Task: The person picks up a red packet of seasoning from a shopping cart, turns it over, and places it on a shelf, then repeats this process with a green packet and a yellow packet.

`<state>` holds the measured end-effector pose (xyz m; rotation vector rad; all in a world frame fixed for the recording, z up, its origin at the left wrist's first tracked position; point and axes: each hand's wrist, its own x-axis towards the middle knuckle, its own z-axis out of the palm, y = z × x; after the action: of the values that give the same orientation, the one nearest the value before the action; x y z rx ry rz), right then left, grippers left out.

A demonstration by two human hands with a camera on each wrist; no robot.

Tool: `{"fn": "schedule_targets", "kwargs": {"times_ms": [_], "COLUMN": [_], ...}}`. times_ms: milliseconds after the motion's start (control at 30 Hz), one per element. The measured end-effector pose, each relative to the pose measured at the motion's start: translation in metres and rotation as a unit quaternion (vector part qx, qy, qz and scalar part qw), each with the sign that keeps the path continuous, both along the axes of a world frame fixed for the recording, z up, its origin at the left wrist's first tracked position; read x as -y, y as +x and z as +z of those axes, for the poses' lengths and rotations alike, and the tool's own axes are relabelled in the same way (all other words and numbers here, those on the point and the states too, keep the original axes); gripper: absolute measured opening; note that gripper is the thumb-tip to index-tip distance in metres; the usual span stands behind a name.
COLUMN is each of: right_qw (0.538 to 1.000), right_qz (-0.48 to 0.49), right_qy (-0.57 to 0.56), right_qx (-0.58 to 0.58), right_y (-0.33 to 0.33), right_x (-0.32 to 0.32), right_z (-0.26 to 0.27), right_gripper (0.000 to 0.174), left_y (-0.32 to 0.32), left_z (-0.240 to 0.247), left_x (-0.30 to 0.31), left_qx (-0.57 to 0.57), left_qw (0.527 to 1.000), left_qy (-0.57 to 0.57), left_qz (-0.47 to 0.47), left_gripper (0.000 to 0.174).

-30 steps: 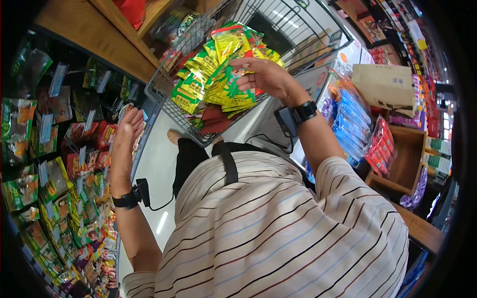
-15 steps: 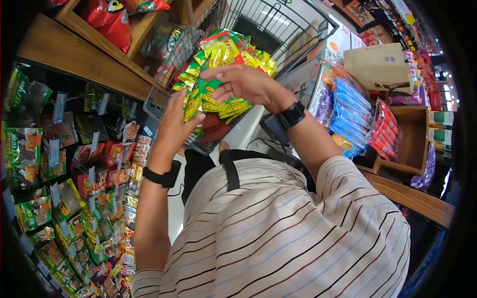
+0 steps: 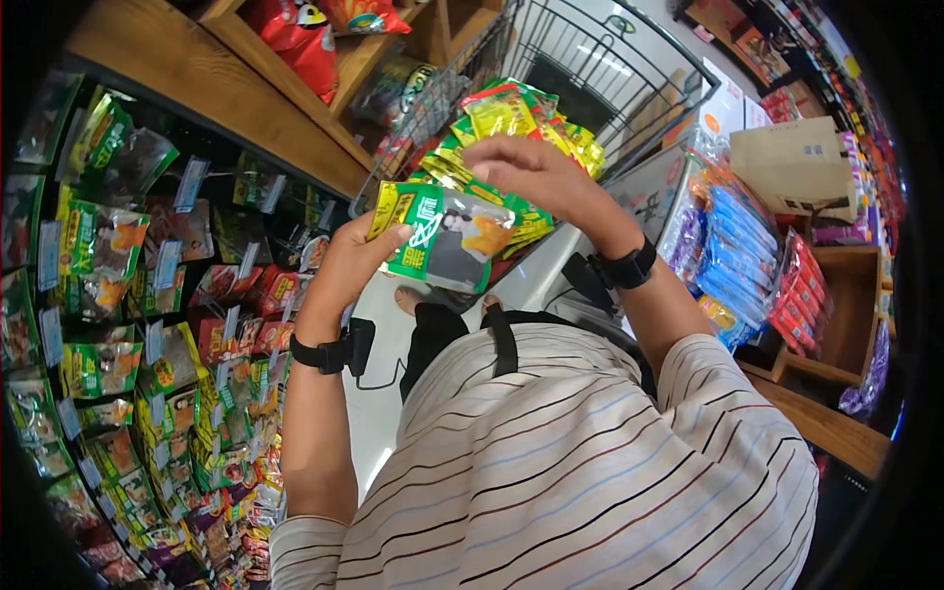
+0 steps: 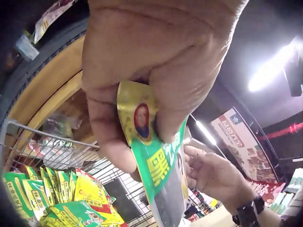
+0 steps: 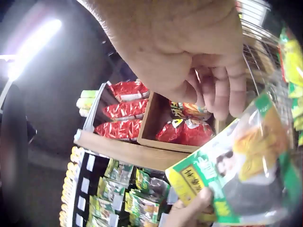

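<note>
Left hand (image 3: 349,261) pinches one green snack packet (image 3: 447,236) at its upper left corner, with the thumb on the printed front and the fingers curled behind. The left wrist view shows the same grip on the yellow-green corner. The packet is held up flat between the two hands, front facing the person, just in front of the shopping cart (image 3: 615,74).

Right hand (image 3: 536,177) sits just above and to the right of the packet, palm down, fingers bent loosely downward. Its fingertips are at the packet's top edge, but I cannot tell if they touch or grip it. Nothing else is in that hand.

Pile of green and yellow packets (image 3: 516,113) lies in the cart, directly beyond the right hand. Red chip bags (image 3: 300,39) sit on a wooden shelf (image 3: 197,88) above and beyond the left hand. Hanging snack packets (image 3: 108,256) fill the rack left of the left hand. Blue packs (image 3: 733,246) and a cardboard box (image 3: 792,167) are right of the right hand. Black wristbands are on both wrists. Striped shirt (image 3: 570,462) is below the hands.
</note>
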<state>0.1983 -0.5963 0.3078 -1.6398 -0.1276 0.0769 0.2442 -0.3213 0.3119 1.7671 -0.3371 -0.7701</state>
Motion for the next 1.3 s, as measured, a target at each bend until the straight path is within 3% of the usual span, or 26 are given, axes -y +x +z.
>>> {"fn": "schedule_targets", "kwargs": {"times_ms": [133, 233, 333, 433, 600, 1300], "right_qw": [0.98, 0.987, 0.987, 0.973, 0.977, 0.983], "right_qz": [0.168, 0.108, 0.045, 0.013, 0.009, 0.034], "right_qy": [-0.053, 0.032, 0.1, 0.207, 0.195, 0.154], "right_qx": [-0.089, -0.111, -0.117, -0.103, -0.087, -0.089], "right_y": [0.006, 0.003, 0.006, 0.01, 0.011, -0.007], "right_x": [-0.011, -0.024, -0.032, -0.038, -0.047, -0.064], "right_z": [0.002, 0.007, 0.019, 0.027, 0.041, 0.032], "right_gripper": [0.026, 0.025, 0.024, 0.025, 0.028, 0.03], "left_y": [0.002, 0.008, 0.008, -0.003, -0.029, -0.056], "left_z": [0.018, 0.021, 0.025, 0.024, 0.013, 0.004], "left_x": [-0.006, -0.014, -0.027, -0.027, -0.016, -0.008], "left_qx": [0.006, 0.048, -0.037, -0.032, -0.039, 0.005], "left_qw": [0.999, 0.994, 0.967, 0.96, 0.962, 0.94], "left_qy": [-0.04, -0.064, -0.188, -0.218, -0.229, -0.237], "left_qz": [0.018, 0.081, 0.166, 0.171, 0.145, 0.246], "left_gripper": [0.032, 0.036, 0.042, 0.05, 0.046, 0.031]}}
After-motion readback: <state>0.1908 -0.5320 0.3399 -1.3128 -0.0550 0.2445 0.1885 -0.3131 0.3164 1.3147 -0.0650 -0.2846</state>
